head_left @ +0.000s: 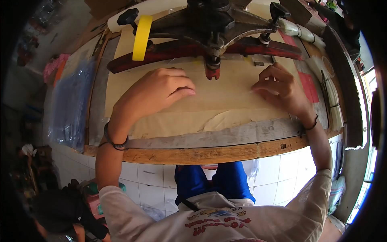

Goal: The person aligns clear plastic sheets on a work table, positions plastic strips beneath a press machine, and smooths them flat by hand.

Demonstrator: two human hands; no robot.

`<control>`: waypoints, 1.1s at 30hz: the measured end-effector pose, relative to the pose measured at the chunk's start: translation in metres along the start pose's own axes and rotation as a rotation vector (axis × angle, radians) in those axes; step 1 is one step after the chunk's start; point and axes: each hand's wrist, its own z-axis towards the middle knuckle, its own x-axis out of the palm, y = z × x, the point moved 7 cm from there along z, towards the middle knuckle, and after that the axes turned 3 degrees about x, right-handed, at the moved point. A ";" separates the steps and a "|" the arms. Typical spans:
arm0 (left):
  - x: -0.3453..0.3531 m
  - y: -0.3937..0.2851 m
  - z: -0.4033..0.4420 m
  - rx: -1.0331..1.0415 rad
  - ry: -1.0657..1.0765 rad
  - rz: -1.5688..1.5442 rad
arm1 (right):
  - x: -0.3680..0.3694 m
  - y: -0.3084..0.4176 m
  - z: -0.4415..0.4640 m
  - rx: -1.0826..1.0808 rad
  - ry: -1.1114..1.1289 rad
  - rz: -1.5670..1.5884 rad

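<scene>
My left hand is over the left part of a tan sheet, thumb and fingers drawn together. Toward the right side of the same sheet, my right hand is closed with its thumb near the fingertips. Whatever either hand grips, if anything, is too thin or hidden to make out. A faint blurred sheen shows on the sheet between them. Just beyond the hands stands a dark metal clamp frame with a long red bar. A yellow tape roll hangs on its left side.
Clear plastic sheets lie at the table's left. Tied pale bundles and a red piece are at the right. The wooden table edge runs before my body. A person in black is low at the left.
</scene>
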 end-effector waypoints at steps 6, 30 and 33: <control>-0.013 -0.017 0.001 0.145 -0.155 0.196 | 0.007 -0.012 -0.004 0.137 0.008 0.085; 0.010 -0.002 0.002 0.173 -0.421 0.337 | 0.009 -0.027 -0.004 0.184 -0.050 0.063; 0.012 0.004 0.004 0.178 -0.420 0.340 | 0.008 -0.027 -0.002 0.191 -0.039 0.048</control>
